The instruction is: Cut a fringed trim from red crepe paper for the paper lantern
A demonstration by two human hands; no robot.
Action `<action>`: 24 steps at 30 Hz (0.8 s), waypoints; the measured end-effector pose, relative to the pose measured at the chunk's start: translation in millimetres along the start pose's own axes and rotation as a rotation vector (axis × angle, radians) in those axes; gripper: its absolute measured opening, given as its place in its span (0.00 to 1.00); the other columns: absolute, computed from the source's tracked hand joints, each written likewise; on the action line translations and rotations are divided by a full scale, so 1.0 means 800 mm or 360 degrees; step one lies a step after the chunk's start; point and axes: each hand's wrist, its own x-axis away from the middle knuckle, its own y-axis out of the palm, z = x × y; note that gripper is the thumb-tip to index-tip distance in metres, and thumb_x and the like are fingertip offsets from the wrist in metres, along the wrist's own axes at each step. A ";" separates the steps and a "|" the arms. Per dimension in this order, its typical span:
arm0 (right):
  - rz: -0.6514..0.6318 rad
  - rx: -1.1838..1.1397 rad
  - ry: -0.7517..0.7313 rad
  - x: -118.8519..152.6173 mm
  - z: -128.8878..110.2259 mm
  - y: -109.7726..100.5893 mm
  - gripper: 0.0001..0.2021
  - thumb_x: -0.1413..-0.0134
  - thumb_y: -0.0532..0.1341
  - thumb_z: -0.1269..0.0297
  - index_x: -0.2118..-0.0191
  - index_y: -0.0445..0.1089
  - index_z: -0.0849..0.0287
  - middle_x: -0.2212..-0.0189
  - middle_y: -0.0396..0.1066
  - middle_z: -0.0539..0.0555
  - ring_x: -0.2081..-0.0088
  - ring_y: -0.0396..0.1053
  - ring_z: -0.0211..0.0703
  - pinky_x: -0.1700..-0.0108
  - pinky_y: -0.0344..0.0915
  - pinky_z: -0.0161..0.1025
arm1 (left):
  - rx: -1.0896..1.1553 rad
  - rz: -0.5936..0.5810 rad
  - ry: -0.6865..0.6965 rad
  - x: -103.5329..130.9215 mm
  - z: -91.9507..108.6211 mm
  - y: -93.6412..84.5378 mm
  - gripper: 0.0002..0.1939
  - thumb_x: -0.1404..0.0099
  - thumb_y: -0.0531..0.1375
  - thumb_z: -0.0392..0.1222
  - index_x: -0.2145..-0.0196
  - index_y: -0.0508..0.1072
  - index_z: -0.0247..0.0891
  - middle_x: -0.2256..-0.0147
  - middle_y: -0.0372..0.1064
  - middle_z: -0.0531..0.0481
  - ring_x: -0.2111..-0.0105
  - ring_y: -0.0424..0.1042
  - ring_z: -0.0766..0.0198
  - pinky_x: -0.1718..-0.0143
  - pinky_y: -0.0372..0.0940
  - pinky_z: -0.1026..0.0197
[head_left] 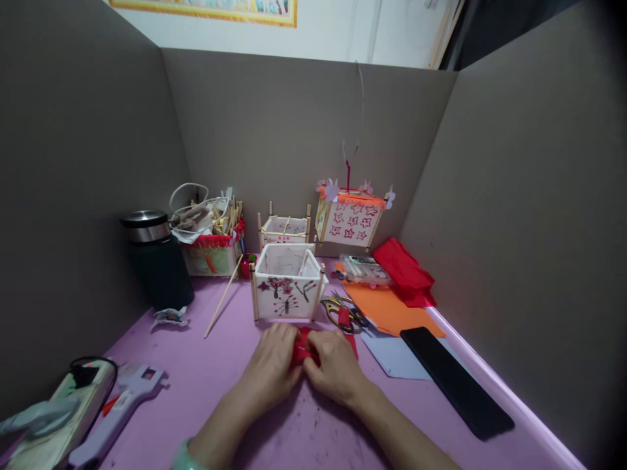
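Between my hands is a piece of red paper or cloth (306, 346); which of the two I cannot tell. My left hand (277, 356) pinches its left side with curled fingers. On its right part, my right hand (333, 362) is closed in the same way, and a red corner sticks out beyond the knuckles. Just behind my hands stands a white box-shaped lantern (287, 297) with stick corner posts and drawn dark red flowers. Scissors (343, 313) with yellow and black handles lie to the right of it, a small red scrap on them.
At left are a dark flask (159, 267), a thin stick (223, 297), a glue gun (122, 411) and a power strip (63, 411). Rightward lie orange paper (386, 303), pale blue sheets (396, 356), a black phone (455, 382) and red material (404, 271). A star-patterned lantern (350, 222) hangs behind.
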 end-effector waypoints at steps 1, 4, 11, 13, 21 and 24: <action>-0.0019 -0.0038 -0.0009 0.000 0.001 0.001 0.02 0.55 0.56 0.72 0.73 0.62 0.58 0.75 0.68 0.51 0.71 0.62 0.42 0.66 0.49 0.39 | -0.0037 -0.0009 -0.0003 0.000 0.000 0.003 0.06 0.43 0.56 0.35 0.65 0.64 0.38 0.62 0.65 0.45 0.62 0.63 0.56 0.61 0.58 0.55; -0.0022 -0.0126 -0.0037 0.000 0.010 0.004 0.03 0.53 0.56 0.73 0.72 0.63 0.58 0.74 0.68 0.50 0.70 0.63 0.41 0.66 0.51 0.38 | 0.0006 -0.0036 -0.0059 -0.001 -0.008 0.003 0.06 0.41 0.52 0.31 0.67 0.65 0.38 0.66 0.67 0.46 0.65 0.64 0.58 0.64 0.58 0.58; 0.0215 -0.0205 -0.0184 -0.005 0.023 0.001 0.07 0.50 0.55 0.76 0.66 0.65 0.59 0.67 0.67 0.53 0.63 0.61 0.44 0.60 0.53 0.40 | 0.0033 0.0185 0.0015 -0.007 -0.021 -0.019 0.07 0.37 0.53 0.33 0.69 0.69 0.38 0.67 0.69 0.47 0.63 0.65 0.59 0.61 0.57 0.58; 0.0197 -0.0109 -0.0263 -0.005 0.024 -0.003 0.06 0.48 0.56 0.75 0.66 0.66 0.59 0.65 0.67 0.54 0.62 0.60 0.44 0.59 0.54 0.41 | -0.0076 0.0155 0.0077 -0.008 -0.023 -0.022 0.07 0.38 0.53 0.33 0.69 0.70 0.38 0.66 0.69 0.47 0.62 0.64 0.58 0.60 0.57 0.58; -0.0207 0.0025 -0.0326 -0.001 0.034 -0.017 0.05 0.51 0.61 0.72 0.67 0.67 0.58 0.65 0.65 0.52 0.59 0.60 0.44 0.56 0.56 0.42 | -0.0210 -0.0368 -0.0049 0.000 -0.041 -0.026 0.05 0.47 0.61 0.37 0.70 0.71 0.39 0.68 0.70 0.49 0.65 0.65 0.59 0.64 0.57 0.59; -0.0250 -0.0031 -0.0323 -0.001 0.037 -0.021 0.05 0.51 0.62 0.71 0.67 0.67 0.58 0.65 0.66 0.51 0.60 0.61 0.43 0.57 0.57 0.40 | -0.0197 -0.0407 -0.0042 0.002 -0.045 -0.028 0.04 0.48 0.61 0.37 0.72 0.72 0.39 0.68 0.70 0.49 0.65 0.65 0.58 0.64 0.56 0.59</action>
